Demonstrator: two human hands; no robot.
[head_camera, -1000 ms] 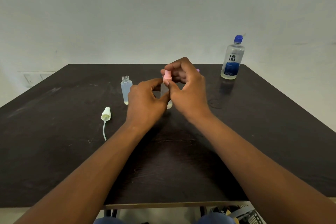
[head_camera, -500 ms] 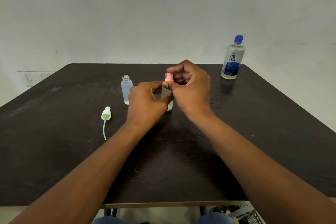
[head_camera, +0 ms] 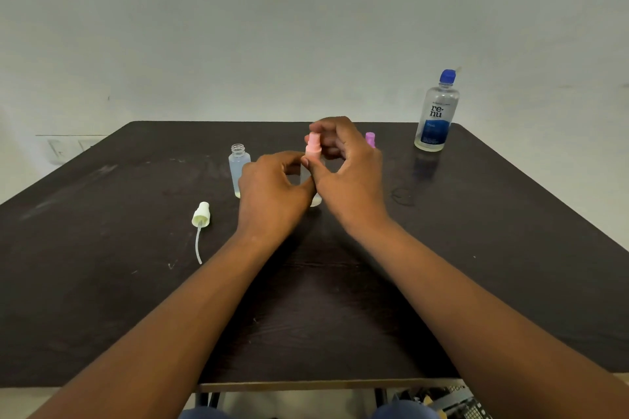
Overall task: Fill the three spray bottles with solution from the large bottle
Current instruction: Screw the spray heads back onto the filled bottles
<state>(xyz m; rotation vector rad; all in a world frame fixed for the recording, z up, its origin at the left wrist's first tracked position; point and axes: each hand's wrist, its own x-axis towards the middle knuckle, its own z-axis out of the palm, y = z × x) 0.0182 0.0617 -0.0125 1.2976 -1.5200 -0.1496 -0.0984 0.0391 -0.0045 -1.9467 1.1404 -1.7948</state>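
Note:
At the table's middle stands a small clear spray bottle [head_camera: 316, 201], mostly hidden between my hands. My left hand [head_camera: 272, 192] grips its body. My right hand [head_camera: 347, 173] pinches its pink spray cap [head_camera: 312, 146] at the neck with thumb and fingers. To the left stands an uncapped clear spray bottle [head_camera: 239, 173] holding liquid. Its cream spray cap [head_camera: 201, 214] with a dip tube lies on the table further left. A purple spray cap [head_camera: 370, 139] peeks out behind my right hand; the bottle under it is hidden. The large bottle [head_camera: 436, 112] with a blue lid stands at the far right.
The dark table [head_camera: 102, 282] has its front edge close to me and a wall right behind its far edge. A wet ring mark [head_camera: 403, 196] shows on the surface right of my hands. Clutter lies on the floor under the table's front right.
My right hand has turned around the pink cap, its fingers re-placed on it. The purple cap behind it was hidden half a second ago and shows again. My left hand stayed on the bottle.

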